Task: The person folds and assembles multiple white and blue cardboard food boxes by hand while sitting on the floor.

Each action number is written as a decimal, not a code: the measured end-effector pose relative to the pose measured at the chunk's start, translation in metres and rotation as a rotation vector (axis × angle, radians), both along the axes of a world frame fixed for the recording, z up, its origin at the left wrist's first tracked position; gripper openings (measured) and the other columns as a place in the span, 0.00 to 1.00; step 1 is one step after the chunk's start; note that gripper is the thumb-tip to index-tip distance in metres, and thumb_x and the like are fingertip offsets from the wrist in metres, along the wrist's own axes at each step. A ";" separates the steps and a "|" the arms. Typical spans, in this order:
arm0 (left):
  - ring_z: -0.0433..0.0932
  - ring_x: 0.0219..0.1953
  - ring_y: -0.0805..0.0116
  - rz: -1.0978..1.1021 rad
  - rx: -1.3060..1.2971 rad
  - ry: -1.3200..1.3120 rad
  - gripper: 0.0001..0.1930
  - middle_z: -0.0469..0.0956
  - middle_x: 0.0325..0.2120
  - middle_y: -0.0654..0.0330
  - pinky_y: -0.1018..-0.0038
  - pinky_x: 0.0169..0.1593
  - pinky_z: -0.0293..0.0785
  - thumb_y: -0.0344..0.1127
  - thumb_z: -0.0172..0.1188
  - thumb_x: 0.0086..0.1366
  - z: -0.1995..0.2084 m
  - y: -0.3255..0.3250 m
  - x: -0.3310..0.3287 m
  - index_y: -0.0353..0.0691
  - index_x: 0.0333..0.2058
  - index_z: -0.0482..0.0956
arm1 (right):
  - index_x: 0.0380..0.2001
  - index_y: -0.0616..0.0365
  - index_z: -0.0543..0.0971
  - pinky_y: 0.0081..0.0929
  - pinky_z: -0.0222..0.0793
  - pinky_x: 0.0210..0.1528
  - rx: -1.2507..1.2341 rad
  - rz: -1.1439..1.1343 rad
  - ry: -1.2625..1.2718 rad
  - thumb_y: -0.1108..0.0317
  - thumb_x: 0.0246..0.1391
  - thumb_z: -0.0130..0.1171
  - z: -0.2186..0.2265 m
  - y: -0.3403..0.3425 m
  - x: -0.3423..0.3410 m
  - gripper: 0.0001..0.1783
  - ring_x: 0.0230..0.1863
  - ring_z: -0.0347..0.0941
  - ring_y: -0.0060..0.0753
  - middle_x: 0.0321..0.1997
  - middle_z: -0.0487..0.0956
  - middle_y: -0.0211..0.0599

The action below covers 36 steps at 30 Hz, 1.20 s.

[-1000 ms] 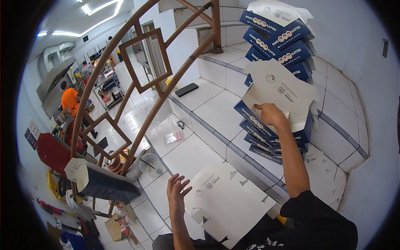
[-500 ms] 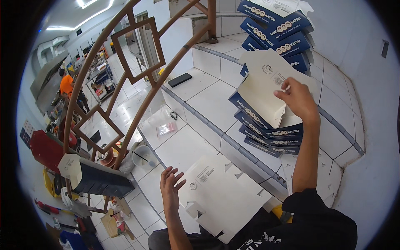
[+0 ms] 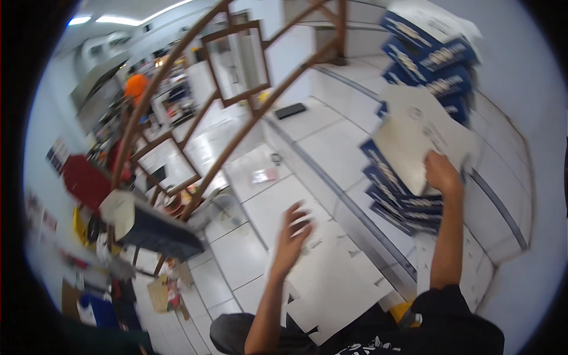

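Over a flat, unfolded white cardboard box blank [image 3: 337, 284] lying across my lap, my left hand [image 3: 293, 239] is raised with its fingers apart and nothing in it. The blank has slots and cut tabs along its edges. On my right, my right hand [image 3: 444, 173] is closed at the near right corner of an open folded cardboard box [image 3: 402, 148], blue outside and cream inside. Its fingertips are partly hidden and blurred by motion. That box has its lid flap raised and rests on a stack of blue boxes [image 3: 408, 210].
Farther up the tiled steps stands another stack of blue boxes [image 3: 438, 65]. A black phone [image 3: 290, 110] and a small pink packet [image 3: 264, 176] lie on the steps. A brown metal railing [image 3: 236, 139] runs along the left, beside a tall dark blue carton [image 3: 160, 231]. A person in orange [image 3: 136, 86] stands far off.
My right hand has moved down to the open box's near corner and its fingers have closed. My left hand has risen a little over the blank. The whole view has shifted.
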<state>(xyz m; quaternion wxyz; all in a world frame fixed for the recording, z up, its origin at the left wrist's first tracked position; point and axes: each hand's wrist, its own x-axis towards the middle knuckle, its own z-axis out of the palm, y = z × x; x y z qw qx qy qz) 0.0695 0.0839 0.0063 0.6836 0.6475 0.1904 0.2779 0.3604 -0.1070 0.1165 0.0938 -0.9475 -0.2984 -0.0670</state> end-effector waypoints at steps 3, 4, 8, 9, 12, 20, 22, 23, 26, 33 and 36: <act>0.55 0.60 0.47 -0.075 0.220 -0.093 0.38 0.53 0.58 0.45 0.57 0.57 0.61 0.39 0.62 0.56 0.045 -0.018 0.083 0.47 0.61 0.50 | 0.28 0.64 0.73 0.47 0.66 0.39 0.014 0.053 -0.076 0.72 0.48 0.50 -0.018 -0.018 0.025 0.06 0.36 0.72 0.59 0.30 0.76 0.57; 0.51 0.61 0.38 0.024 0.531 -0.206 0.41 0.50 0.59 0.42 0.54 0.59 0.58 0.46 0.65 0.52 0.050 -0.013 0.110 0.50 0.61 0.52 | 0.27 0.64 0.73 0.46 0.67 0.39 0.021 0.102 -0.119 0.72 0.48 0.50 -0.019 -0.016 0.023 0.06 0.36 0.72 0.60 0.30 0.76 0.58; 0.60 0.57 0.44 0.078 0.627 0.096 0.41 0.57 0.55 0.38 0.57 0.56 0.62 0.51 0.64 0.50 0.075 -0.014 0.166 0.44 0.59 0.56 | 0.28 0.65 0.75 0.43 0.68 0.41 0.062 0.046 -0.053 0.72 0.48 0.49 -0.008 -0.003 0.004 0.07 0.36 0.73 0.58 0.31 0.76 0.58; 0.60 0.57 0.44 0.103 0.641 0.096 0.41 0.57 0.55 0.38 0.57 0.56 0.62 0.51 0.64 0.50 0.069 -0.009 0.174 0.44 0.59 0.56 | 0.27 0.65 0.75 0.43 0.68 0.41 0.060 0.041 -0.032 0.72 0.48 0.49 -0.006 -0.001 -0.004 0.08 0.37 0.73 0.58 0.31 0.76 0.58; 0.69 0.49 0.49 -0.121 0.565 -0.026 0.36 0.67 0.47 0.37 0.61 0.51 0.66 0.51 0.62 0.52 0.059 -0.013 0.187 0.41 0.56 0.61 | 0.30 0.66 0.74 0.44 0.68 0.42 0.060 0.039 0.023 0.74 0.48 0.48 -0.012 -0.008 0.003 0.08 0.37 0.73 0.59 0.32 0.76 0.60; 0.74 0.40 0.47 0.057 0.424 0.024 0.32 0.73 0.38 0.40 0.62 0.46 0.69 0.49 0.62 0.52 0.058 -0.031 0.184 0.38 0.52 0.66 | 0.42 0.67 0.63 0.46 0.65 0.47 0.106 -0.071 0.172 0.78 0.46 0.41 -0.016 0.011 -0.021 0.17 0.42 0.70 0.64 0.39 0.72 0.69; 0.74 0.40 0.47 0.090 0.483 -0.020 0.32 0.73 0.37 0.39 0.62 0.46 0.69 0.49 0.62 0.51 0.054 -0.026 0.187 0.38 0.51 0.66 | 0.41 0.68 0.62 0.46 0.64 0.48 0.134 -0.075 0.154 0.78 0.46 0.41 -0.015 0.010 -0.021 0.15 0.43 0.70 0.65 0.40 0.71 0.71; 0.74 0.40 0.46 0.129 0.537 -0.070 0.32 0.73 0.37 0.39 0.62 0.46 0.69 0.48 0.63 0.50 0.052 -0.024 0.190 0.37 0.51 0.66 | 0.40 0.68 0.62 0.47 0.64 0.48 0.155 -0.040 0.108 0.78 0.46 0.41 -0.019 0.009 -0.016 0.15 0.42 0.70 0.65 0.39 0.72 0.70; 0.74 0.39 0.47 0.128 0.557 -0.067 0.35 0.73 0.36 0.39 0.63 0.45 0.69 0.48 0.66 0.47 0.057 -0.026 0.192 0.37 0.52 0.66 | 0.40 0.67 0.62 0.49 0.64 0.46 0.219 -0.013 0.081 0.78 0.47 0.41 -0.012 0.002 -0.010 0.14 0.41 0.70 0.65 0.35 0.73 0.68; 0.66 0.54 0.47 -0.023 0.209 0.050 0.44 0.58 0.56 0.38 0.64 0.50 0.70 0.50 0.62 0.55 0.070 -0.030 0.146 0.44 0.63 0.46 | 0.37 0.62 0.67 0.38 0.68 0.37 0.723 0.370 0.232 0.74 0.50 0.50 0.052 -0.015 -0.113 0.10 0.33 0.74 0.56 0.29 0.76 0.50; 0.65 0.55 0.52 0.084 0.203 0.053 0.31 0.62 0.55 0.46 0.66 0.52 0.68 0.40 0.58 0.59 0.049 -0.018 0.052 0.38 0.58 0.57 | 0.39 0.60 0.69 0.32 0.67 0.44 0.360 0.618 0.875 0.70 0.50 0.56 0.012 -0.023 -0.161 0.13 0.40 0.74 0.47 0.36 0.76 0.47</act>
